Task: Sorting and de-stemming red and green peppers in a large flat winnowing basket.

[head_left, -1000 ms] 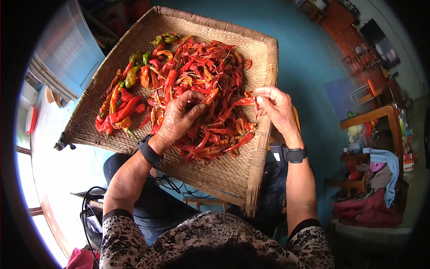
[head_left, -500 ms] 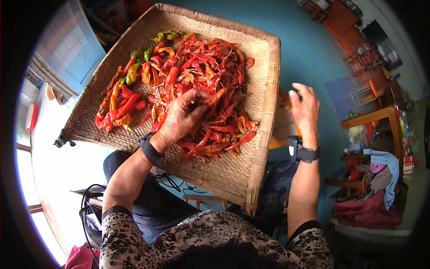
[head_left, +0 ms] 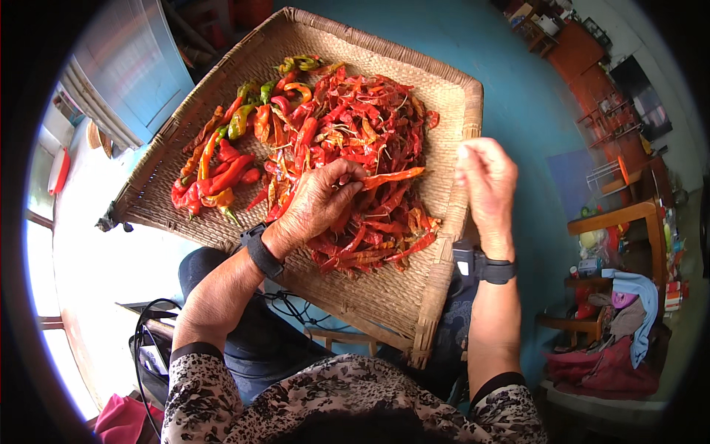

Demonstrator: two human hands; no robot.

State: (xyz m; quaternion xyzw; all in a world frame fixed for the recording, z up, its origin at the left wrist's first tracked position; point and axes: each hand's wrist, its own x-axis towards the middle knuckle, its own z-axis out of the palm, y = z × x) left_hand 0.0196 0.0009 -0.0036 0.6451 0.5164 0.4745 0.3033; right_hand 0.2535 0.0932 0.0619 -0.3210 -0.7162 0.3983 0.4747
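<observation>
Pinching one red chilli [head_left: 392,177], left hand [head_left: 319,203] over chilli heap [head_left: 355,148]; right hand [head_left: 487,181] loosely curled, ungrasping, beside woven tray [head_left: 444,89].

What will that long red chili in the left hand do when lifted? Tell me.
The long red chili looks wrinkled and dried, so it is probably light and fairly stiff. It juts out sideways from the left hand without drooping. It may be brittle; it seems unlikely to roll far across the woven tray.
</observation>
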